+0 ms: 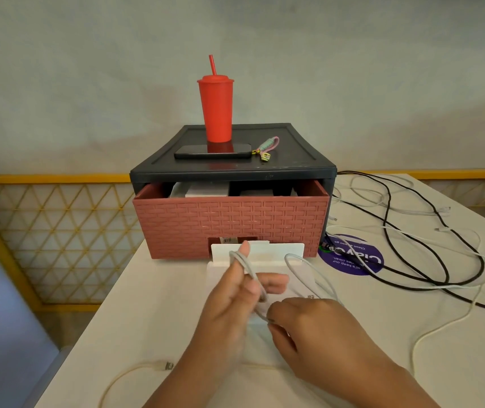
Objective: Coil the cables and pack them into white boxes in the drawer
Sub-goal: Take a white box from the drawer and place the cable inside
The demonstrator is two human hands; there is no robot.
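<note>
While left hand [229, 295] and right hand [314, 328] clamp white cable [250, 269], table edge [103, 313] lies leftward.

- Left hand [229, 293]: bare, uncovered from fingertips to wrist; slender fingers.
- Right hand [308, 328]: bare, uncovered from knuckles to wrist.
- Left forearm [182, 378]: bare as far as the bottom edge of the view.
- Right forearm [382, 381]: bare likewise, to the bottom edge.

Purple sticker [361, 267], upside-down: "keep our", "clean"
</note>
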